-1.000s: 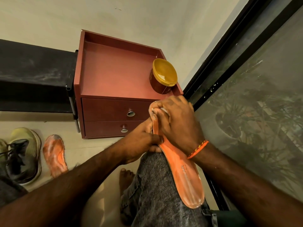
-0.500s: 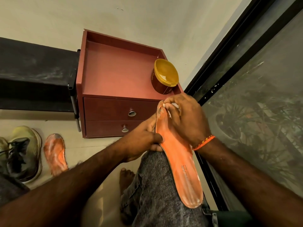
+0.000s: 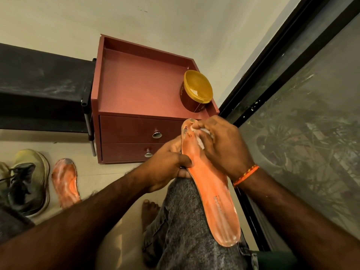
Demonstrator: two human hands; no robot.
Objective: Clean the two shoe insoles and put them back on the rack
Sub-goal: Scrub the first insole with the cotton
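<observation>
An orange insole (image 3: 212, 195) lies along my raised knee, toe end pointing away from me. My left hand (image 3: 165, 164) grips its left edge near the middle, thumb on top. My right hand (image 3: 220, 145) pinches a small white wipe (image 3: 202, 137) and presses it on the insole's far end. A second orange insole (image 3: 65, 180), streaked and dirty, lies on the floor at the left. The black rack (image 3: 42, 90) stands at the far left against the wall.
A red-brown two-drawer cabinet (image 3: 140, 88) stands ahead, with an open yellow-rimmed tub (image 3: 196, 90) on its top right corner. Worn shoes (image 3: 27, 182) sit on the floor at the left. A dark-framed glass door (image 3: 292, 114) runs along the right. My bare foot (image 3: 150, 211) rests below.
My right hand has slid back from the insole's tip, uncovering the far end. The wipe now shows between its fingers. The left hand keeps its grip.
</observation>
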